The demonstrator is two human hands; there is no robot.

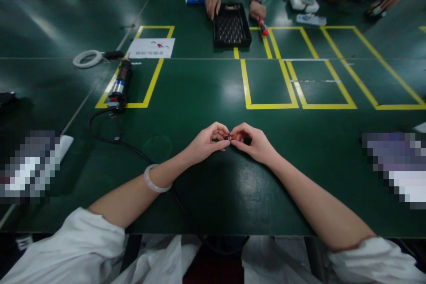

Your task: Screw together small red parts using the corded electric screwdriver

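My left hand (208, 142) and my right hand (253, 142) meet just above the green table (199, 93), near its front edge. Both pinch a small part (230, 137), dark with an orange-red end, between their fingertips. A pale bangle (155, 179) circles my left wrist. The part is too small to make out in detail.
An electric screwdriver (120, 84) lies at left with its black cable (109, 135) running toward me. A white tape ring (88, 58) and a paper sheet (151, 48) lie behind it. Across the table, another person's hands touch a black tray (232, 29). Yellow tape boxes (299, 75) mark the surface.
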